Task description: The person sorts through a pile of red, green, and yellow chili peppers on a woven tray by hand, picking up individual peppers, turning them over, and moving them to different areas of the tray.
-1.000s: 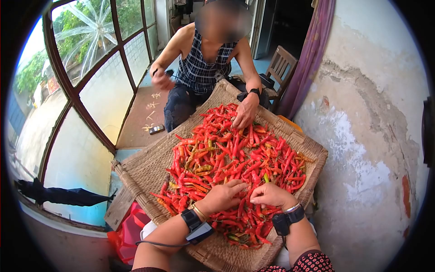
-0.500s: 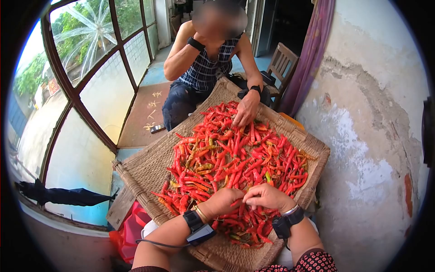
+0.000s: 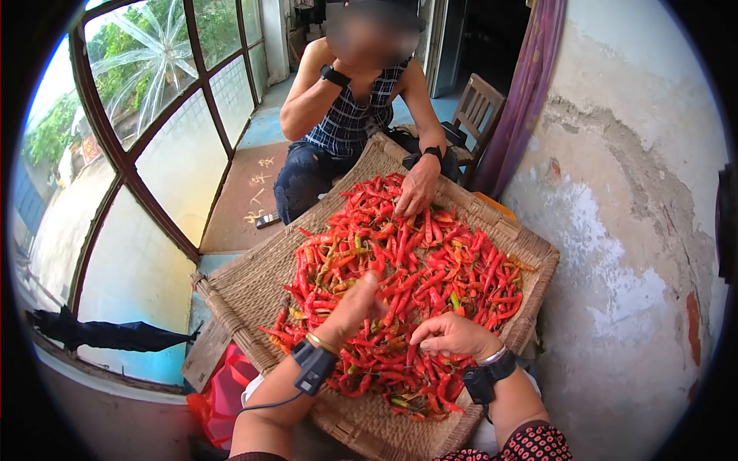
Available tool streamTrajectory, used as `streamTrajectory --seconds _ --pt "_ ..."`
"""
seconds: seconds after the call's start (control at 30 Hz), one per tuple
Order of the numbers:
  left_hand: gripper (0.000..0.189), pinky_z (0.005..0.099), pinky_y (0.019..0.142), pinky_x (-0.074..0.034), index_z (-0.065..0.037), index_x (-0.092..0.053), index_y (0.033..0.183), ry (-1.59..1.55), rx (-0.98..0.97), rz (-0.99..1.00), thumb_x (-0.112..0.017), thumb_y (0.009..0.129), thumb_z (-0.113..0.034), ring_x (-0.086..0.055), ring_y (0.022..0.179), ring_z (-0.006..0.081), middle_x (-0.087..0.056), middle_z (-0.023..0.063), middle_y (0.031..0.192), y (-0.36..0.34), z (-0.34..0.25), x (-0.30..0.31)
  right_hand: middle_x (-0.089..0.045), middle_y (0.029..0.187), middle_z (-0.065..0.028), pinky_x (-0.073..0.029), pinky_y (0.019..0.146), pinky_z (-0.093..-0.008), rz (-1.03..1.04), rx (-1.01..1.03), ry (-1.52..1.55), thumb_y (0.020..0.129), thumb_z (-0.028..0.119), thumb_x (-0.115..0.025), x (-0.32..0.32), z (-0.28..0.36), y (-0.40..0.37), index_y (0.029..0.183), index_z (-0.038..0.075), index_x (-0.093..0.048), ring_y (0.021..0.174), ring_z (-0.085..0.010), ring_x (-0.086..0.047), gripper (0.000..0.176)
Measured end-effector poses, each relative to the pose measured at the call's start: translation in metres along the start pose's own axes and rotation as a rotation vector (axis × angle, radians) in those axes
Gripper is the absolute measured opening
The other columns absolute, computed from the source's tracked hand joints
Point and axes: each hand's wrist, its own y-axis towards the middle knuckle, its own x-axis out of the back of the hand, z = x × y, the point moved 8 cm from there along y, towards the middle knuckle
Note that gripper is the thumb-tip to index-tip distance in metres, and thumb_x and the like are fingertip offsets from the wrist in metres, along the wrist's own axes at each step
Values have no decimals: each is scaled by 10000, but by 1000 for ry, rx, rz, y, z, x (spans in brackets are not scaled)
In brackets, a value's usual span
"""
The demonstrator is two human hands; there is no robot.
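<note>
A woven tray (image 3: 238,296) in front of me carries a broad heap of red chili peppers (image 3: 400,296), with a few yellowish and green ones among them. Over the left part of the heap is my left hand (image 3: 355,306), blurred by motion; what its fingers do is unclear. My right hand (image 3: 453,335) hovers above the near part of the heap, thumb and forefinger brought together, and what they hold, if anything, is too small to name.
Across the tray sits a person (image 3: 350,123) with one hand (image 3: 419,184) on the peppers. A wooden chair (image 3: 478,111) stands behind. At left are a folded umbrella (image 3: 115,333), windows and a pink bag (image 3: 229,392); a wall (image 3: 615,230) is at right.
My left hand has moved away from my right hand, up and to the left over the peppers. My right hand has stayed nearly in place.
</note>
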Motion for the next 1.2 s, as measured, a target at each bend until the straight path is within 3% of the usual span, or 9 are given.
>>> streamTrajectory --seconds 0.03,0.27,0.37,0.7,0.9,0.97,1.03,1.07,1.2 --pt "519 249 597 -451 -31 -421 1276 378 -8 128 -343 942 -420 -533 614 101 -562 31 686 -5 6 -10 -566 649 7 -395 447 -189 0 -2 2 839 126 -584 1 1 -2 993 19 -609 510 -41 -499 189" --pt "347 204 567 -401 -45 -582 1061 645 -263 726 -516 901 -346 -456 628 34 -532 -41 702 -38 38 -71 -570 629 -28 -380 426 -180 14 318 637 842 180 -612 17 14 -13 999 11 -589 447 -59 -464 232" --pt "269 198 554 -394 -34 -608 917 545 50 666 -565 882 -297 -450 614 20 -536 -44 688 -43 37 -70 -573 635 -34 -397 451 -218 -28 455 750 852 181 -599 26 22 -14 996 19 -592 436 -79 -450 217" --pt "293 188 487 -363 -50 -592 761 581 189 522 -507 915 -285 -444 524 24 -552 -56 620 -24 37 -35 -608 897 -97 -486 526 -264 -514 407 679 881 144 -525 68 -1 -16 1058 33 -521 588 -130 -586 210" --pt "301 189 514 -419 -34 -548 1098 117 -108 44 -513 907 -265 -500 545 54 -620 46 858 3 -9 1 -606 917 -83 -495 547 -229 -669 219 647 876 147 -530 71 -24 -15 1058 22 -522 652 -129 -612 221" --pt "368 196 532 -438 -29 -509 1179 4 -235 -122 -531 897 -263 -518 558 65 -624 80 950 8 -11 22 -604 923 -72 -497 560 -227 -553 98 478 872 140 -536 59 -26 -6 1061 18 -539 672 -127 -614 226" --pt "466 357 647 -496 33 -449 1219 723 -605 -320 -593 845 -206 -609 785 194 -531 213 1172 9 -22 39 -604 925 -65 -489 580 -218 -522 51 352 869 139 -538 51 -24 0 1071 14 -548 719 -121 -614 238" --pt "466 406 704 -483 10 -481 1180 994 -660 -282 -622 802 -223 -599 871 281 -567 207 1098 4 -21 29 -602 912 -64 -487 613 -239 -460 -1 160 860 150 -551 44 -25 5 1050 6 -562 737 -127 -608 239" --pt "412 413 701 -486 -39 -534 1106 1370 -377 131 -621 779 -274 -587 862 317 -592 180 990 -3 14 -10 -619 911 -125 -479 741 -343 -336 73 -603 788 227 -620 29 -28 15 1024 24 -582 827 -238 -610 314"
